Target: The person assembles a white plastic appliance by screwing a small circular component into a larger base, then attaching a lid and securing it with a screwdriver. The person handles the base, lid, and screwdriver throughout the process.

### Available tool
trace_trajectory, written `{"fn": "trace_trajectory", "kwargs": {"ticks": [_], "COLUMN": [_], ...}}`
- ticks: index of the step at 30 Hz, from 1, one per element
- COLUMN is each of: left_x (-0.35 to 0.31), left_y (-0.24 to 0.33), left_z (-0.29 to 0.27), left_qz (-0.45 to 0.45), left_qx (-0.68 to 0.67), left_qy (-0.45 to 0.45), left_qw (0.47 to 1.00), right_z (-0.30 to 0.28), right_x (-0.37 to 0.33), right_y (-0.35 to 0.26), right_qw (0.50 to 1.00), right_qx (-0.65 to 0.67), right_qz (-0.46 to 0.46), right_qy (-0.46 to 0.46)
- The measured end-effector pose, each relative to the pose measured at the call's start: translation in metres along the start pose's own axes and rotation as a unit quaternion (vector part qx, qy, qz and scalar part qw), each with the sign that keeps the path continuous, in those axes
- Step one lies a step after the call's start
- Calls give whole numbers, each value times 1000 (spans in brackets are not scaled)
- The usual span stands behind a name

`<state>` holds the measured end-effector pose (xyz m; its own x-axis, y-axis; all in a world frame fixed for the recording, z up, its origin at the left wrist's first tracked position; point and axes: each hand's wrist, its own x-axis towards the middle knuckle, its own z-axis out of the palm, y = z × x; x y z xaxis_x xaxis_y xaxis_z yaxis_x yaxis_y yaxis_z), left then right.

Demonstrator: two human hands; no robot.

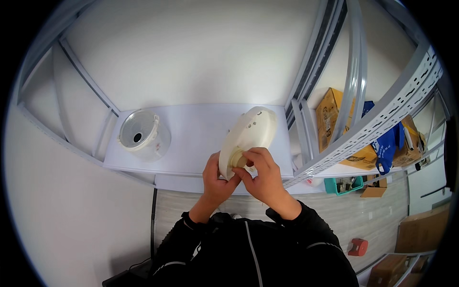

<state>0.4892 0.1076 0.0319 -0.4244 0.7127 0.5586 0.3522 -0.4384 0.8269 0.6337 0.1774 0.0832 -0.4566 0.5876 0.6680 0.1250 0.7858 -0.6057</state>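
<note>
Above the front edge of the shelf board I hold a shallow round white lid (256, 131), tilted nearly on edge, with a few small dark spots near its far rim. My left hand (217, 177) is closed around the lid's lower left edge. The fingers and thumb of my right hand (264, 178) pinch a beige round piece (237, 159) against the lid's inner face; its exact kind is partly hidden by the fingers. Further left on the board stands a translucent white bucket (155, 143), with a grey top that has a dark round hole.
The white shelf board (198, 138) sits between grey metal posts (306, 129). On the neighbouring shelf to the right are cardboard boxes (330, 115), a blue bag (385, 148) and a teal basket (342, 185). A red stool (357, 247) stands on the floor.
</note>
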Motion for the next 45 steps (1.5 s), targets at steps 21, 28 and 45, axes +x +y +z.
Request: {"fn": "trace_trajectory", "kwargs": {"ticks": [21, 28, 45], "left_x": [-4, -1, 1], "left_y": [-5, -1, -3], "left_z": [-13, -10, -22], "left_qz": [18, 64, 85], "left_qx": [87, 143, 194], "left_qy": [21, 41, 40], "left_qw": [996, 987, 977], "right_z": [16, 22, 32], "right_x": [3, 5, 11], "right_y": [-4, -3, 2], "right_qw": [1000, 999, 969], "right_qx": [-16, 33, 148], "right_qz": [-11, 32, 179], "right_qy": [-18, -15, -86]}}
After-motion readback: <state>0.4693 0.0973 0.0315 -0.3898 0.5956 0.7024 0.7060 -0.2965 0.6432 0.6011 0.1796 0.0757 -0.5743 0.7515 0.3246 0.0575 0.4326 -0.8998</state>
